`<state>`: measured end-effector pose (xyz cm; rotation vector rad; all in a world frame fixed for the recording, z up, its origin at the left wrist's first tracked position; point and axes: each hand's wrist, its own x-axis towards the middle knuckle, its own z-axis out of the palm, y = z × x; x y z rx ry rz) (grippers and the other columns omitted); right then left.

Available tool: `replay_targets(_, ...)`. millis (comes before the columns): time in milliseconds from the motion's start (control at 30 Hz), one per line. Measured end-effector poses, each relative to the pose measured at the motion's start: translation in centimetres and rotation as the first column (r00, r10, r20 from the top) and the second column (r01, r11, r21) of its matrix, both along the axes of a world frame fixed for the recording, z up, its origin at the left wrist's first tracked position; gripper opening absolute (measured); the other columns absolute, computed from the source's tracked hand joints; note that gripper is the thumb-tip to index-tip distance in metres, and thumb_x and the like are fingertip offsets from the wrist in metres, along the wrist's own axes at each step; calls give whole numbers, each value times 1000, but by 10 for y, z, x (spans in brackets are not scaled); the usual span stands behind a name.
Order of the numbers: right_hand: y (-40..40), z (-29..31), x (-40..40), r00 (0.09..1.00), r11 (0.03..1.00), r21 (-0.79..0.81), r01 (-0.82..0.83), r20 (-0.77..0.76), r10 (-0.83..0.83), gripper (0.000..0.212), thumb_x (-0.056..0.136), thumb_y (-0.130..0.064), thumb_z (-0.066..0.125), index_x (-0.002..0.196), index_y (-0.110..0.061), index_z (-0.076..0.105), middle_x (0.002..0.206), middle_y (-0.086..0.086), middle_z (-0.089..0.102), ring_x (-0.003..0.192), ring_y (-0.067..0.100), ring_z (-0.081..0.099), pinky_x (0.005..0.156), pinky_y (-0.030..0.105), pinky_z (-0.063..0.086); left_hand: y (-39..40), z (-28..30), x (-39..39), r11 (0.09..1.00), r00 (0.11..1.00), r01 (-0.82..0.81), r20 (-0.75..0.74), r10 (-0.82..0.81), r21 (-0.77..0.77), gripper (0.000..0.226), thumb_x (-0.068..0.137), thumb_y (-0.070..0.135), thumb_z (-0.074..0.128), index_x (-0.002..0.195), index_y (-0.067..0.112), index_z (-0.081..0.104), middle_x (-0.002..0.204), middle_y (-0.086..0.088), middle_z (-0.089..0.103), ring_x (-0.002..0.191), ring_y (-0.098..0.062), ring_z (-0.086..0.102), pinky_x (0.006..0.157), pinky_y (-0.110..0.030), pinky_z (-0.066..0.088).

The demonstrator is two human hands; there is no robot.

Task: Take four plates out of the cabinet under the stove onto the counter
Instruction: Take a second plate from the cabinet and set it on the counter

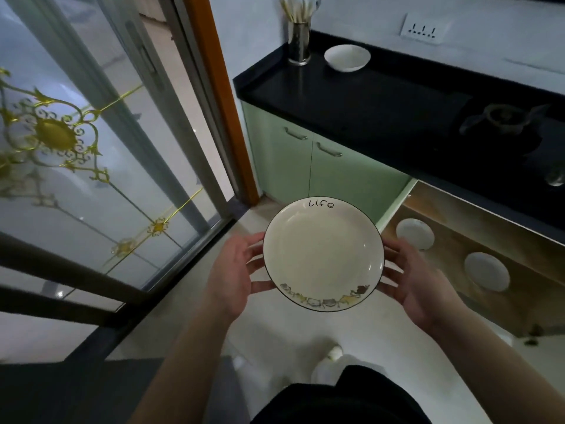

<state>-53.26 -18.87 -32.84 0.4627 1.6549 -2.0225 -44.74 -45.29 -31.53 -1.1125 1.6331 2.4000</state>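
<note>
Both hands hold the plate (323, 254) level above the floor, in front of the open cabinet (477, 240): left hand (237, 275) w/ fingers curled at one rim, right hand (411, 281) at the opposite rim, prob. to keep it flat for the lift to the counter (367, 96). A white dish (347, 57) already sits up there. Two plates (486, 271) show inside; cabinet's right part is cut off, so can't tell if more remain. Fingertips under the plate are hidden.
</note>
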Motion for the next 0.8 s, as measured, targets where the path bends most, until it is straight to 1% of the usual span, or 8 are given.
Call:
replay_targets(100,-2,-3,-31,999,1000,-11,26,20,-26,31,100,-35,46,110,-16,68,100,3,73,85,23,70,65,38,58,-3,2,-35,999,1000,21,10,-20,-24,45,100,47,37,107,22,74,110,-5,74,107,-31,68,68,-50,60)
replay_targets(167,-5,-3,-51,999,1000,-21,22,30,-22,31,99,-34,47,109,-14,68,102,4,73,87,24,69,68,39,58,-3,7,-56,999,1000,22,19,-22,-33,45,101,47,36,109,21,72,110,-6,74,107,-32,68,71,-54,60)
replay_targets(300,-19,-1,-88,999,999,-43,15,35,-14,32,96,-38,48,101,-17,72,100,3,73,84,21,69,66,37,59,-13,18,-93,998,998,33,54,-30,-50,48,106,43,30,115,16,69,119,-10,70,111,-34,65,79,-62,58)
replay_targets(433,-39,1,-120,999,998,-50,-25,34,26,42,101,-45,37,109,-19,69,107,0,73,87,20,69,67,36,57,-33,21,-121,989,996,71,69,-63,-127,32,110,19,32,119,5,59,125,-7,68,114,-34,64,75,-56,60)
replay_targets(500,-51,1,-134,999,999,-47,-28,30,29,43,102,-46,35,113,-18,67,111,1,71,91,21,69,67,36,57,-45,19,-132,986,993,99,76,-89,-137,30,109,14,33,127,0,52,125,-4,68,114,-33,64,72,-52,62)
replay_targets(567,-65,1,-147,999,999,-47,-22,27,24,45,102,-46,35,118,-17,65,116,4,69,99,26,67,73,40,56,-57,17,-144,990,995,90,58,-84,-105,36,110,20,30,133,-1,49,126,-7,68,115,-35,62,80,-57,59)
replay_targets(667,-92,-1,-165,999,999,-33,-18,37,19,45,101,-46,36,118,-17,65,119,5,67,105,29,65,78,42,56,-85,9,-164,1000,998,21,60,-21,0,49,108,39,27,132,9,57,126,-10,67,117,-34,61,92,-66,50)
replay_targets(800,-137,-4,-193,1000,1000,-24,9,29,-8,43,101,-44,39,117,-15,66,121,7,66,104,31,65,76,43,57,-134,-8,-197,996,995,84,48,-84,0,45,108,38,27,122,12,62,127,-9,67,115,-31,63,85,-61,56)
